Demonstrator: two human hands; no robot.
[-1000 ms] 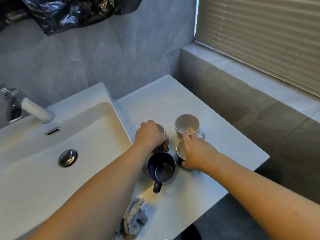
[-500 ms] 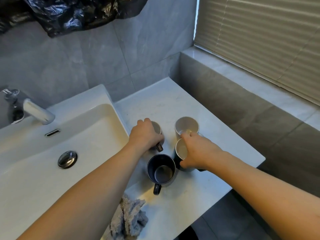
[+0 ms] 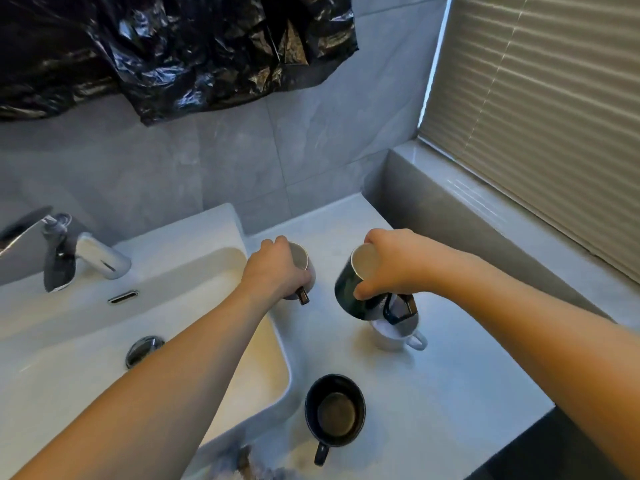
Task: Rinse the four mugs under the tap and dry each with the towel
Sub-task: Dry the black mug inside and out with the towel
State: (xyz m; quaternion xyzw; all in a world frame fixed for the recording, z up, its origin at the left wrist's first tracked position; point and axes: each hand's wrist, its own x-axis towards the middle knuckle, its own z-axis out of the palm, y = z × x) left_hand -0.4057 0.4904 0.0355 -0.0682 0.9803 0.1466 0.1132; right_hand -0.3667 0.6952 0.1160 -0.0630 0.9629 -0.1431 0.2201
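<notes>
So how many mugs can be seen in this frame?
4. Left hand grips one by the sink; right hand holds a dark one over the white mug; a black mug stands nearest. None seem hidden.

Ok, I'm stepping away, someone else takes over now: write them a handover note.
Left hand grips a grey mug beside the sink.
Right hand holds a dark green mug lifted and tilted above the white mug on the counter.
Black mug stands upright near the front; towel at the front edge.
Tap shows no water. No rinsing or drying seen yet; all four mugs apparently remain.
</notes>
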